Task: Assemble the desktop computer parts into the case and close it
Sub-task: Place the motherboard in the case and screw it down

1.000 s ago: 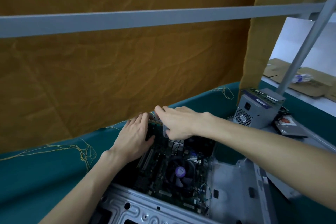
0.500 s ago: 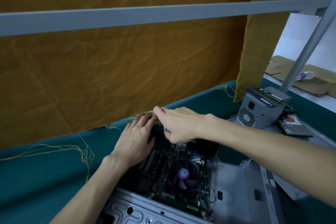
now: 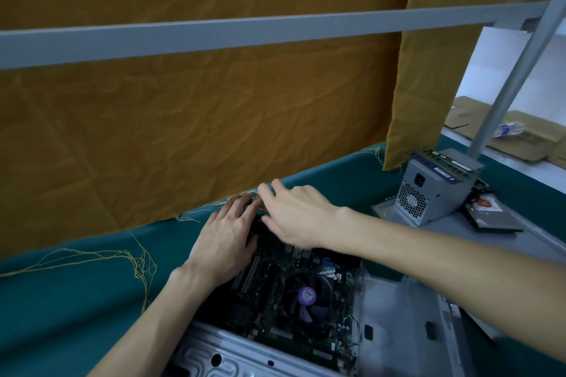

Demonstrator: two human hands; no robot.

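The open grey computer case (image 3: 407, 315) lies on the teal cloth with the motherboard (image 3: 269, 294) and its black CPU fan (image 3: 306, 297) inside. Both of my hands meet at the board's far end. My left hand (image 3: 226, 239) lies flat, its straight fingers pressing down on a thin green memory stick (image 3: 262, 214) that barely shows between the hands. My right hand (image 3: 297, 217) reaches across from the right, fingers stretched over the same stick. Most of the stick and its slot are hidden under my fingers.
A grey power supply (image 3: 435, 193) stands at the right with memory sticks (image 3: 444, 162) lying on top. A hard drive (image 3: 490, 214) rests beside it. A mustard cloth (image 3: 199, 131) hangs behind, and a grey metal bar (image 3: 245, 30) crosses overhead. Loose yellow threads (image 3: 92, 257) trail at left.
My hands have stayed at the far end of the board, drawing a little closer together over the stick. The view has shifted slightly.
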